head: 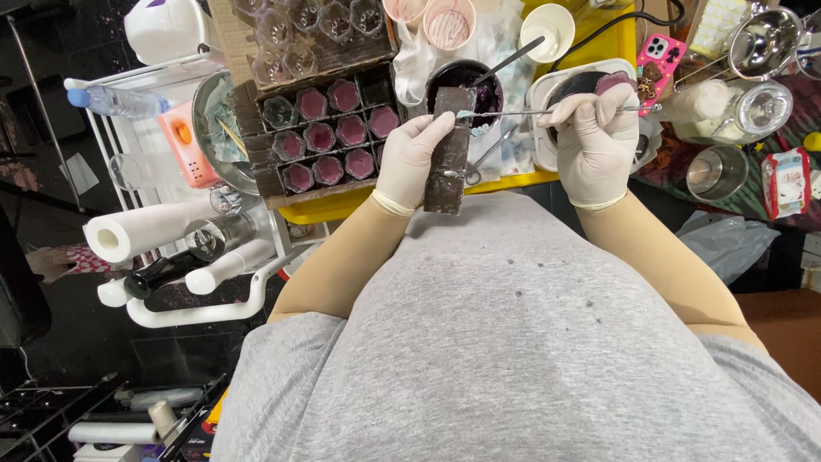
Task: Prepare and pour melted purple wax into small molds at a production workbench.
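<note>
The gloved left hand point(410, 158) grips an upright dark brown rectangular slab point(448, 154) over the yellow tabletop point(505, 182). The gloved right hand point(596, 141) is closed around a thin metal spatula point(530, 112) whose tip touches the slab's top. A dark round bowl point(466, 85) sits just behind, a cardboard tray of hexagonal purple-filled cups point(329, 137) to the left.

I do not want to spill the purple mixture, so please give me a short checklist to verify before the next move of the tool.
1. Left hand grips the dark rectangular mould firmly: ok.
2. Right hand holds the thin metal tool: ok.
3. Tool tip rests at the mould's top end: ok.
4. Mould is over the yellow tray, above the dark bowl: ok.
5. Amount of mixture left in the bowl: cannot tell.
6. Tray of filled hexagonal cups stands apart from the hands: ok.
</note>
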